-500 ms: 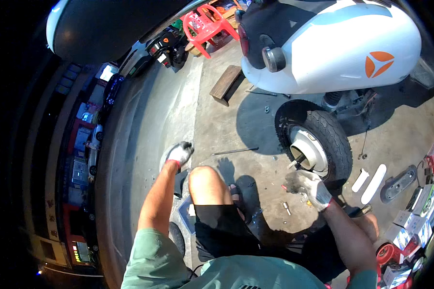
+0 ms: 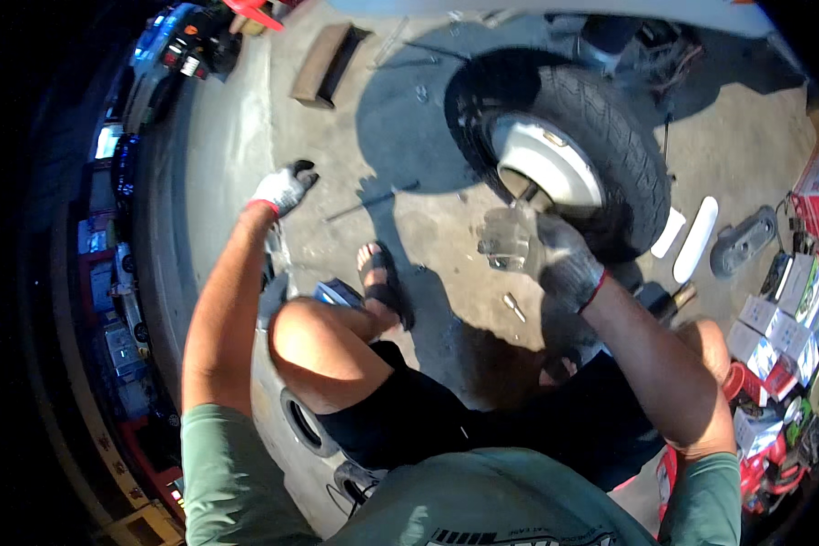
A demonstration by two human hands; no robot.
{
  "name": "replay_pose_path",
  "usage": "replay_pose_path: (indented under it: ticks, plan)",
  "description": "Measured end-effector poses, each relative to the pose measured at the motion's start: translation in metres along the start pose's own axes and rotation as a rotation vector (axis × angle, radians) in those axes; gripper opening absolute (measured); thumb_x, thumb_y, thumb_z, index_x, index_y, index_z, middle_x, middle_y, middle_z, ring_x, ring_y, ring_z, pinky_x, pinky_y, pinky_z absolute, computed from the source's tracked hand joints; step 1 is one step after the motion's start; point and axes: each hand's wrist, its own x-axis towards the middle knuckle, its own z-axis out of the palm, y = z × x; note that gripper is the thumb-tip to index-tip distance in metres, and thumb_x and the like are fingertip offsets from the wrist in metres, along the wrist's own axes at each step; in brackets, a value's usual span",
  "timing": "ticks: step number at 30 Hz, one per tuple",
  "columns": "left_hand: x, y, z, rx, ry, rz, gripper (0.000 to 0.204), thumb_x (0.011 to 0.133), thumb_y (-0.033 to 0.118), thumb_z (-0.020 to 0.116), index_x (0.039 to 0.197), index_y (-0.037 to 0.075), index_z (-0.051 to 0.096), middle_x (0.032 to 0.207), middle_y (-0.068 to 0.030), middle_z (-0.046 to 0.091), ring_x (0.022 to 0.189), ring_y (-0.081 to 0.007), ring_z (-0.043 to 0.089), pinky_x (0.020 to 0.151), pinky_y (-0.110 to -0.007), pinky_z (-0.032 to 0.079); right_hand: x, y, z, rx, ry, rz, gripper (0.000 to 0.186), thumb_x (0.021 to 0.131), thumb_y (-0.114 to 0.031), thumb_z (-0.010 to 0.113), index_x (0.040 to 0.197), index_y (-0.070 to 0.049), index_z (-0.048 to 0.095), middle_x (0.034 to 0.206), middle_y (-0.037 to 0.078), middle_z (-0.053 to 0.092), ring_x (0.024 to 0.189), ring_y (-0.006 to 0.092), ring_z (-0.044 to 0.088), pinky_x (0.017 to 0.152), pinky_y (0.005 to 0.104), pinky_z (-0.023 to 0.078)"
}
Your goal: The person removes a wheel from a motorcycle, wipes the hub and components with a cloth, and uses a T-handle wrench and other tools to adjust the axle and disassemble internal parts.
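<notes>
My left hand point(image 2: 284, 187), in a white glove with dark fingertips and red cuff, is held over the concrete floor, fingers loosely apart and holding nothing visible. A long thin metal rod point(image 2: 371, 202) lies below and right of it. My right hand point(image 2: 546, 250), in a greyish glove, is just in front of the white hub point(image 2: 551, 168) of a black-tyred wheel point(image 2: 637, 155), near its axle point(image 2: 530, 193); motion blur hides what its fingers hold or touch. A small metal fitting point(image 2: 514, 307) lies below that hand.
A wooden step point(image 2: 323, 65) is at the back, scooter bodywork point(image 2: 682, 13) above the wheel. White strip parts point(image 2: 696, 237), a grey plate point(image 2: 742, 241) and stacked boxes point(image 2: 783, 328) are at right. A tyre point(image 2: 291, 409) lies by my left leg; parked vehicles point(image 2: 168, 55) line the left.
My view has tilted and shifted, so the wheel appears higher. My left knee has swung leftward, showing my sandalled foot. My left hand is further from that knee; my right hand blurs at the hub.
</notes>
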Motion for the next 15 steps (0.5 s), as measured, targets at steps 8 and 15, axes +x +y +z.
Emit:
replay_pose_path:
  ticks: [8, 15]
  plan:
    - [0.054, -0.007, 0.048, -0.004, -0.114, 0.118, 0.052, 0.095, 0.044, 0.048, 0.136, 0.012, 0.054, 0.139, -0.0155, 0.055, 0.128, -0.0342, 0.051, 0.107, -0.04, 0.04, -0.011, -0.001, 0.011, -0.286, -0.127, -0.095, 0.042, 0.1, -0.03, 0.053, 0.131, -0.002, 0.052, 0.125, 0.017, 0.061, 0.112, 0.0276, 0.062, 0.094, 0.0415, 0.052]
    - [0.06, -0.03, 0.076, -0.024, -0.042, 0.227, 0.05, 0.097, 0.043, 0.049, 0.135, 0.011, 0.054, 0.133, -0.0172, 0.058, 0.123, -0.036, 0.054, 0.105, -0.042, 0.041, 0.0, 0.004, 0.018, -0.661, -0.109, -0.218, 0.036, 0.102, -0.022, 0.047, 0.129, 0.0, 0.054, 0.125, 0.017, 0.062, 0.11, 0.028, 0.063, 0.095, 0.0391, 0.052]
